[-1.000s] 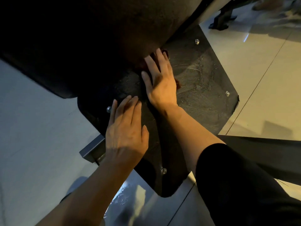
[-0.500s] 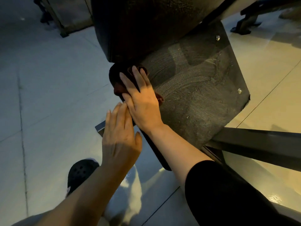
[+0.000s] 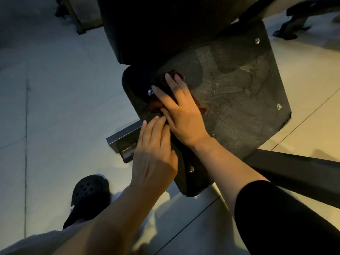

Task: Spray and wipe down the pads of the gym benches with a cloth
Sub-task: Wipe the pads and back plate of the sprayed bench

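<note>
Cloth (image 3: 156, 105), dark red, is lying flat on the black bench pad (image 3: 239, 100), mostly hidden under the right hand (image 3: 181, 113), whose straight fingers are pressing it down, likely for wiping. Left hand (image 3: 153, 155) is resting open at the pad's near-left edge, seemingly steadying it. Dim light is obscuring the far pad (image 3: 156, 28).

a gym – padded bench (image 3: 165, 24) on a steel frame (image 3: 298, 172), tiled floor (image 3: 55, 107).

no readable text, labels, brands or numbers anywhere in view
</note>
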Demonstrator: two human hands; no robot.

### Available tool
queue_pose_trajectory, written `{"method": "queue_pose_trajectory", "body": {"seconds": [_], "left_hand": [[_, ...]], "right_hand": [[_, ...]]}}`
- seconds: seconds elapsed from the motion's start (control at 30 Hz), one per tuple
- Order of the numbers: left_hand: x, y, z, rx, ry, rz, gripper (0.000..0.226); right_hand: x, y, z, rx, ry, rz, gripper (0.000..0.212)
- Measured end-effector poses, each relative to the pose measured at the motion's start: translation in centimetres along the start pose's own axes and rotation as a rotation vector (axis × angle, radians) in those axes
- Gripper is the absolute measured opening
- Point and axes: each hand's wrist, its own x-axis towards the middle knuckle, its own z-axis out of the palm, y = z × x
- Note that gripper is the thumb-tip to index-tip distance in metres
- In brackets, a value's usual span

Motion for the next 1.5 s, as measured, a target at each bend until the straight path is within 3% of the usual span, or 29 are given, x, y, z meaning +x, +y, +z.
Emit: {"method": "queue_pose_trajectory", "body": {"seconds": [0.07, 0.1, 0.27, 0.33, 0.43, 0.5, 0.67, 0.87, 0.93, 1.07, 1.17, 1.23, 1.4, 1.5], "left_hand": [[0.6, 0.6, 0.6, -0.004, -0.006, 0.011, 0.061], [0.9, 1.0, 0.9, -0.009, -0.022, 0.037, 0.061], [2.3, 2.5, 2.2, -0.004, -0.11, 0.131, 0.06], [2.8, 2.7, 2.7, 0.007, -0.135, 0.13, 0.062], [3.6, 3.3, 3.5, 0.014, -0.135, 0.106, 0.063], [4.3, 4.1, 4.1, 0.021, -0.143, 0.102, 0.065], [5.0, 5.7, 5.2, 0.059, -0.185, 0.156, 0.067], [4.5, 5.9, 5.5, 0.034, -0.2, 0.176, 0.064], [4.6, 5.8, 5.6, 0.037, -0.203, 0.175, 0.065], [5.1, 6.5, 6.0, 0.054, -0.225, 0.175, 0.069], [5.3, 7.1, 6.4, 0.049, -0.236, 0.191, 0.07], [5.1, 7.2, 6.6, 0.038, -0.237, 0.211, 0.068], [4.2, 5.0, 5.3, -0.008, -0.171, 0.182, 0.064], [3.6, 3.0, 4.2, -0.028, -0.121, 0.134, 0.061]], "right_hand": [[0.6, 1.9, -0.6, -0.047, -0.009, -0.059, 0.047], [0.5, 3.4, -1.0, -0.075, 0.024, 0.0, 0.048], [-1.7, 8.8, -2.9, 0.01, 0.262, 0.627, 0.047], [-1.5, 7.7, -2.5, 0.005, 0.227, 0.588, 0.047], [-0.9, 6.7, -2.0, -0.016, 0.083, 0.228, 0.047], [-0.6, 8.0, -2.3, -0.031, 0.069, 0.163, 0.047], [-1.1, 14.1, -4.1, -0.026, 0.244, 0.536, 0.047], [-3.2, 18.2, -6.2, 0.02, 0.29, 0.896, 0.053], [-2.7, 16.4, -5.5, 0.03, 0.296, 0.859, 0.053], [-2.6, 12.0, -3.6, -0.001, 0.167, 0.509, 0.047], [-2.8, 12.8, -4.2, -0.002, 0.109, 0.382, 0.047], [-3.7, 14.4, -4.6, -0.039, 0.147, 0.455, 0.048], [-5.6, 16.4, -5.4, 0.006, 0.367, 1.042, 0.049], [-4.2, 12.9, -4.2, -0.008, 0.316, 0.943, 0.049]]}}
